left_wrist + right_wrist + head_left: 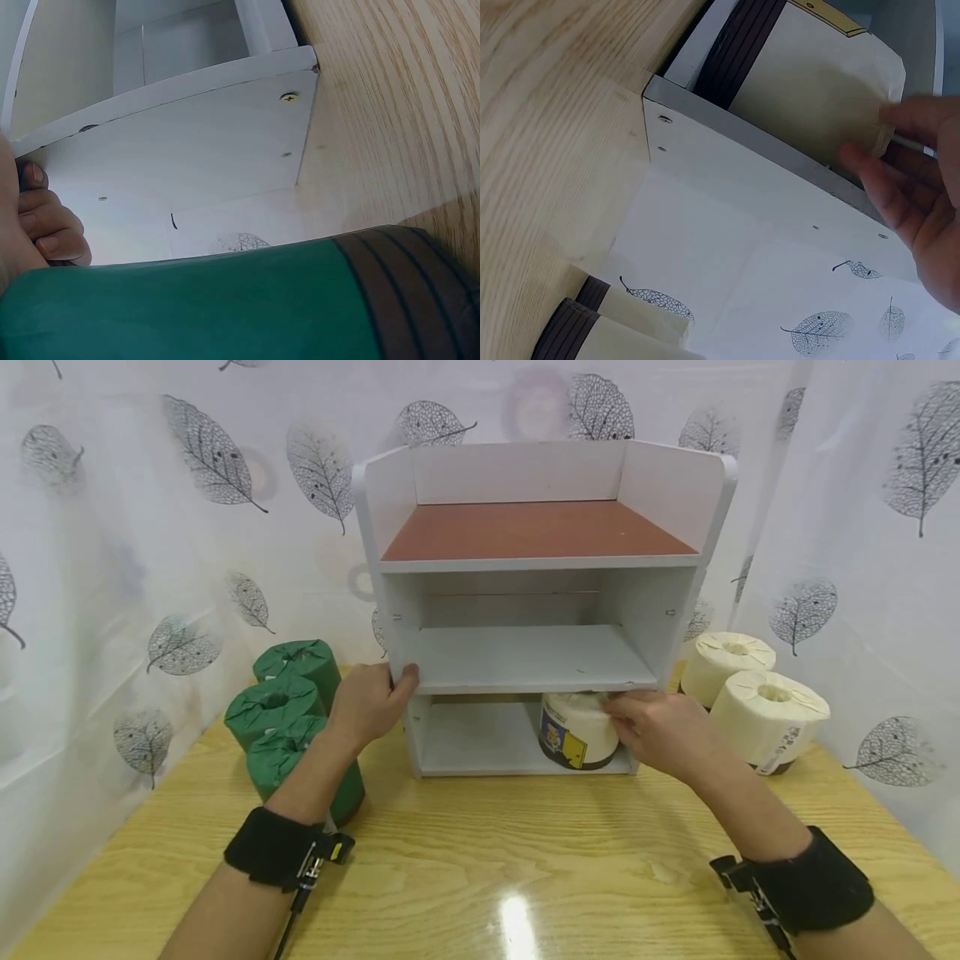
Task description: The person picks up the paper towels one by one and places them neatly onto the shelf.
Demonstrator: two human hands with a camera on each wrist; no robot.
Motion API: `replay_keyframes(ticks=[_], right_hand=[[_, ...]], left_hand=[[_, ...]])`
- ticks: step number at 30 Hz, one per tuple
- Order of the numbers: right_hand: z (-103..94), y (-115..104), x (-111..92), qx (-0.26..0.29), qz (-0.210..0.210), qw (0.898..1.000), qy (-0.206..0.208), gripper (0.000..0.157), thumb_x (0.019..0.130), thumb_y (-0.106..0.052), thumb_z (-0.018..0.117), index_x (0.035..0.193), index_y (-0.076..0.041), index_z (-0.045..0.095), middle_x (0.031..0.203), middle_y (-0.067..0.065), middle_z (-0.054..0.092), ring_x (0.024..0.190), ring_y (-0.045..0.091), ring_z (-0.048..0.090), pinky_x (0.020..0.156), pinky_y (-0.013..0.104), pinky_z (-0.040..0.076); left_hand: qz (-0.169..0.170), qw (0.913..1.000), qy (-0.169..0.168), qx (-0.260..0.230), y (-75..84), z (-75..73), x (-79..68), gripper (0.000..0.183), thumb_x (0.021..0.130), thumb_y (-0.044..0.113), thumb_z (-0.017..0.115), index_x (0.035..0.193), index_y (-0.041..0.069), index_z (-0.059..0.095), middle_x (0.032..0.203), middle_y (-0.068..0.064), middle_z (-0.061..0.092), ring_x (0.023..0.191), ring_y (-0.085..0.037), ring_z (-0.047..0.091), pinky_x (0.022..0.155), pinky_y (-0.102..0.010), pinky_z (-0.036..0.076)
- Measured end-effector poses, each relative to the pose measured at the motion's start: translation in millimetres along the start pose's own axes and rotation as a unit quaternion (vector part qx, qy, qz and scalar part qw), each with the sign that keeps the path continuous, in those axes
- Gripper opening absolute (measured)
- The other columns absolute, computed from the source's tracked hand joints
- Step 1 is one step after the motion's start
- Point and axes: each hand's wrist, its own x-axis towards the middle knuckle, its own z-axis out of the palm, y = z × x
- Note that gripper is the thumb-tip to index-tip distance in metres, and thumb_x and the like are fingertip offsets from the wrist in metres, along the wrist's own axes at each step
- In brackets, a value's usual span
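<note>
A small white shelf unit (536, 685) stands upright on the table. My left hand (372, 700) grips the edge of its left side panel; in the left wrist view, curled fingers (56, 225) lie against the panel's outer face. On the lowest shelf, at the right end, sits a cream-wrapped toilet roll (579, 733) with a blue and yellow label and a dark band at its base. My right hand (667, 731) holds this roll by its upper right edge. In the right wrist view, thumb and fingers (885, 191) bend about the roll's top corner (817, 90).
Several green-wrapped rolls (273, 702) stand left of the unit, close to my left forearm. To the right are two cream rolls (768, 714). A leaf-patterned curtain (300, 485) hangs behind the wooden table (487, 852).
</note>
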Motion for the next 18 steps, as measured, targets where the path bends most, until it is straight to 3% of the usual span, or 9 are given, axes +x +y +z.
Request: replay_keyframes(ticks=[4, 9, 18], right_hand=[[1.4, -1.0, 0.9, 0.022, -0.029, 0.999, 0.002, 0.024, 0.075, -0.01, 0.082, 0.097, -0.01, 0.075, 0.09, 0.004, 0.074, 0.068, 0.018, 0.067, 0.054, 0.036, 0.052], [3.6, -1.6, 2.3, 0.005, -0.062, 0.997, 0.042, 0.024, 0.069, -0.008, 0.084, 0.091, -0.008, 0.075, 0.089, 0.004, 0.074, 0.076, 0.02, 0.071, 0.059, 0.038, 0.056], [5.4, -1.1, 2.2, -0.019, -0.057, 0.996, 0.061, 0.011, 0.075, -0.007, 0.077, 0.084, -0.007, 0.072, 0.082, 0.003, 0.071, 0.067, 0.018, 0.068, 0.05, 0.036, 0.052]], left_hand=[[0.003, 1.0, 0.003, 0.002, 0.0, 0.1, 0.6, 0.052, 0.102, 0.035, 0.039, 0.055, 0.014, 0.037, 0.044, 0.006, 0.032, 0.038, -0.008, 0.024, 0.037, -0.028, 0.021], [0.006, 1.0, 0.005, 0.004, 0.1, 0.5, 0.9, 0.052, 0.102, 0.035, 0.04, 0.054, 0.014, 0.036, 0.045, 0.006, 0.032, 0.038, -0.008, 0.024, 0.038, -0.028, 0.02], [0.006, 1.0, 0.006, 0.001, -0.1, 0.4, -0.3, 0.052, 0.102, 0.035, 0.039, 0.054, 0.014, 0.037, 0.044, 0.006, 0.031, 0.037, -0.008, 0.023, 0.037, -0.027, 0.02]])
